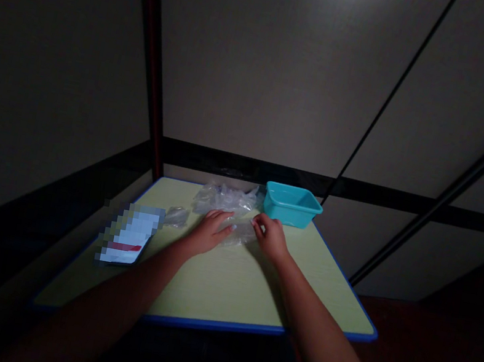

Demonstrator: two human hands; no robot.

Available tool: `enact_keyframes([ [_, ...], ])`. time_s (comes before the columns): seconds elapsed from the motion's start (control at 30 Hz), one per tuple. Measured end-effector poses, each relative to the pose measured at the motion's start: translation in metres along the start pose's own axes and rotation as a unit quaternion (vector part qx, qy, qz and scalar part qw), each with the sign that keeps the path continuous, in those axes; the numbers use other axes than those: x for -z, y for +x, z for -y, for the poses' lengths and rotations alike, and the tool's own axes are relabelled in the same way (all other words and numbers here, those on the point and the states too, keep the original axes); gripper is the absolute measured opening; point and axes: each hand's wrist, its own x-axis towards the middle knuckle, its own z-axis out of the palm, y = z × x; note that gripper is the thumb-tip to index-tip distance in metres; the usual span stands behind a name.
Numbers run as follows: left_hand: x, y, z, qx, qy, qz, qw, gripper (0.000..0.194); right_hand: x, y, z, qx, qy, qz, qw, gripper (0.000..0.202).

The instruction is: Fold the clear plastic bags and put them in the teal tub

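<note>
A clear plastic bag (239,233) lies on the light green table (222,293) between my two hands. My left hand (210,231) rests at the bag's left side, its fingers spread and the thumb at the plastic. At the right edge of the bag, my right hand (270,236) pinches the plastic between thumb and fingers. Behind my hands sits a pile of crumpled clear bags (224,198). One small folded clear bag (177,216) lies to the left of my left hand.
A turquoise basket (291,214) stands at the table's back right. On the left lies a device with a lit, blurred screen (131,236). The table has a blue rim, and a wall rises behind it.
</note>
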Motion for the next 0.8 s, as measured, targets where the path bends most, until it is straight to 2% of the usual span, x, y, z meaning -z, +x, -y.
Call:
enact_keyframes([
  [0.13, 0.0, 0.001, 0.001, 0.021, -0.057, -0.021, 0.998, 0.037, 0.006, -0.002, 0.003, 0.045, 0.068, 0.01, 0.997, 0.014],
  [0.23, 0.002, 0.003, -0.002, 0.04, -0.139, -0.022, 0.989, 0.041, 0.006, -0.004, 0.005, 0.047, 0.151, 0.014, 0.987, 0.016],
  [0.3, 0.005, 0.005, -0.004, 0.072, -0.207, 0.0, 0.976, 0.046, 0.005, -0.003, 0.007, 0.025, 0.226, 0.01, 0.974, 0.017],
  [0.37, 0.009, 0.005, -0.005, 0.123, -0.273, 0.046, 0.953, 0.05, 0.004, -0.003, 0.007, -0.009, 0.293, 0.013, 0.956, 0.019],
  [0.43, 0.011, 0.005, -0.007, 0.173, -0.336, 0.089, 0.922, 0.053, 0.003, -0.002, 0.005, -0.036, 0.336, 0.026, 0.941, 0.022],
  [0.53, 0.014, 0.002, -0.01, 0.228, -0.438, 0.146, 0.857, 0.051, 0.003, -0.001, 0.001, -0.052, 0.371, 0.042, 0.926, 0.027],
  [0.7, 0.019, -0.004, -0.016, 0.286, -0.56, 0.198, 0.752, 0.043, 0.003, 0.0, 0.001, -0.056, 0.44, 0.053, 0.895, 0.032],
  [0.8, 0.022, -0.006, -0.018, 0.278, -0.617, 0.311, 0.668, 0.052, 0.003, -0.001, 0.004, -0.064, 0.461, 0.058, 0.883, 0.029],
])
